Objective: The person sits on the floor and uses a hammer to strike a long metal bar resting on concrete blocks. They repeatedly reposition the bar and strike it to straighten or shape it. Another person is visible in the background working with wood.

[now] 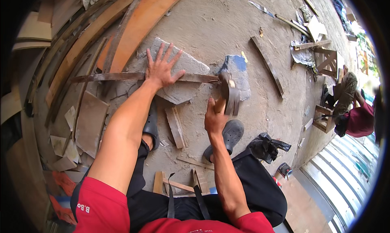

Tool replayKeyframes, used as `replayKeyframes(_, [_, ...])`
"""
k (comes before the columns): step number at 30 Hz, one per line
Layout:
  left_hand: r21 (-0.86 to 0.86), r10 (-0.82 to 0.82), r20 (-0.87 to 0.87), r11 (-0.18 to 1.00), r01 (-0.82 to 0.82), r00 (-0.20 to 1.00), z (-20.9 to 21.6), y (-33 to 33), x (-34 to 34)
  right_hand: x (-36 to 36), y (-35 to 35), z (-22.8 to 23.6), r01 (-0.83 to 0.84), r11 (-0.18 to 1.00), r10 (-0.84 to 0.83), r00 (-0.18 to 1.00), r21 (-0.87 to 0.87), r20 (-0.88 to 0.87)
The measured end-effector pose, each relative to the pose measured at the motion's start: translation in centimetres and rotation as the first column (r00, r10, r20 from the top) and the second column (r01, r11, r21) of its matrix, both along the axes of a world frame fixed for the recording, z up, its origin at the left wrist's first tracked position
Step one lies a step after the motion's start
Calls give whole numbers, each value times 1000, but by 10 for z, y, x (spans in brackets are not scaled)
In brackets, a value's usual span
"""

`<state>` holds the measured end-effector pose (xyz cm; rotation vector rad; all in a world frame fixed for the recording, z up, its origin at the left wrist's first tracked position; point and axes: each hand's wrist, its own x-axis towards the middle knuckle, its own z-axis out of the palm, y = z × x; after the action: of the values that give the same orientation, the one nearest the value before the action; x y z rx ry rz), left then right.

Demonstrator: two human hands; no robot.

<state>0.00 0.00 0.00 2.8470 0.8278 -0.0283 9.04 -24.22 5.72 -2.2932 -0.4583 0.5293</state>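
Observation:
My left hand (161,69) lies with fingers spread, pressing a long, narrow wooden strip (118,76) onto a broken concrete slab (191,62). The strip runs left to right, and its right end reaches a smaller concrete block (243,80) with a blue patch. In my right hand (215,121), closed around its wooden handle, is a hammer (232,98). Its dark metal head hangs over the block by the strip's end, blurred at the lower edge. Whether the head touches the strip, I cannot tell.
Long curved boards (134,29) and scrap wood pieces (91,119) crowd the left. A loose strip (268,66) lies on the floor at right. A black plastic bag (268,147) and small can (284,170) sit near my right knee. Another person (357,115) is at far right beside wooden stools (324,118).

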Motion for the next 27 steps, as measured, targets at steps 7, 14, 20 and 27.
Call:
replayKeyframes(7, [15,-3,28,1000,3,1000,-2,3,-1,4,4,10,32,993,-48,989,-115,-142])
replayKeyframes(14, [13,-78,-15,997,78,997,-1,2,-8,-11,-27,35,150,964,-214,926,-218,-312])
replayKeyframes(20, [-56,-90,-133,995,83,987,14,-27,-13,-9,-48,50,138,956,-214,931,-257,-295])
replayKeyframes(27, [-34,1,-42,999,-3,999,1,-29,-18,-4,-51,68,234,968,-243,810,-87,-533])
